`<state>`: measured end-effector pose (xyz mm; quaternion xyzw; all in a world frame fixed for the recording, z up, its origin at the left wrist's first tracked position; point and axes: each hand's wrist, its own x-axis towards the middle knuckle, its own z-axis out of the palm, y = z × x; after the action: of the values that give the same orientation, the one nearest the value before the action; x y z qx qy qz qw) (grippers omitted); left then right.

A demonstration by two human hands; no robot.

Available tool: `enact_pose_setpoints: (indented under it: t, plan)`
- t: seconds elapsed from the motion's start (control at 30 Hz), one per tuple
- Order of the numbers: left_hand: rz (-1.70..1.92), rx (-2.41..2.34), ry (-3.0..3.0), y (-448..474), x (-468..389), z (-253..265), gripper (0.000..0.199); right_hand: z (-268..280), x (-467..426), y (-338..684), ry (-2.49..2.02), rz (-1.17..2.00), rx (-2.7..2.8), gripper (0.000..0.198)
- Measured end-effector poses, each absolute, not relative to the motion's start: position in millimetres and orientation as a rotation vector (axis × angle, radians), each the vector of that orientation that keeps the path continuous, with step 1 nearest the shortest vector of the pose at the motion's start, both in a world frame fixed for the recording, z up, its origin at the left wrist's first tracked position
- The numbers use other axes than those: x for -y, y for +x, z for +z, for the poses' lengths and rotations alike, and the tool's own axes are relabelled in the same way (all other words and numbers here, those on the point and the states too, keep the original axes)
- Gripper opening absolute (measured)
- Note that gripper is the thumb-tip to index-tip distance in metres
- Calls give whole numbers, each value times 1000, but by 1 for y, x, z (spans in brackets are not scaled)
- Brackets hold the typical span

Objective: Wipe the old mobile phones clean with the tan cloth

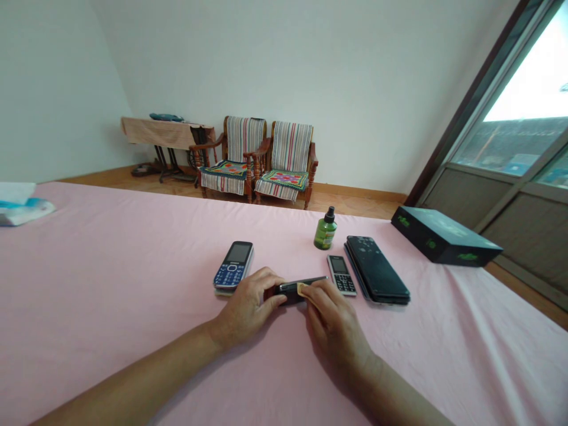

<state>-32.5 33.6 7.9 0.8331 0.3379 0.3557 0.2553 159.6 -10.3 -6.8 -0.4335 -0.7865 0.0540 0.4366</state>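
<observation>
Between my hands a dark phone [290, 291] is held edge-up over the pink cloth. My left hand [248, 305] is closed on its left end, thumb in front and fingers behind. My right hand [335, 313] pinches a small yellowish cloth [302, 288] against the phone's near side. Just left of the phone, a blue keypad phone [234, 265] lies on top of something pale. To the right lies a slim silver-and-black keypad phone [341, 274]. Beside that, dark smartphones [377, 269] are stacked. A green spray bottle [325, 229] with a black top stands behind them.
A black box [444, 236] with green print sits at the table's right edge. At the far left is a white and blue packet [22, 204]. The pink tablecloth [133, 266] covers the table. Two wooden armchairs [284, 157] stand beyond it by the wall.
</observation>
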Motion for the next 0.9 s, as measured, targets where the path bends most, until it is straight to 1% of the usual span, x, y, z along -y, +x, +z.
enact_pose_setpoints:
  t: [0.2, 0.33, 0.6, 0.9]
  plan:
    - [965, -885, 2297, -30, -34, 9, 20, -4, 9, 164, -1136, 95, 1970, 23]
    - [954, -893, 2303, -30, -35, 8, 18, -4, 8, 171, -1178, 48, 1928, 23]
    - [958, -879, 2268, -27, -30, 11, 21, -3, 15, 154, -1050, 193, 2000, 27]
    - [954, -876, 2244, -23, -28, 13, 23, -2, 21, 147, -1068, 260, 2030, 22]
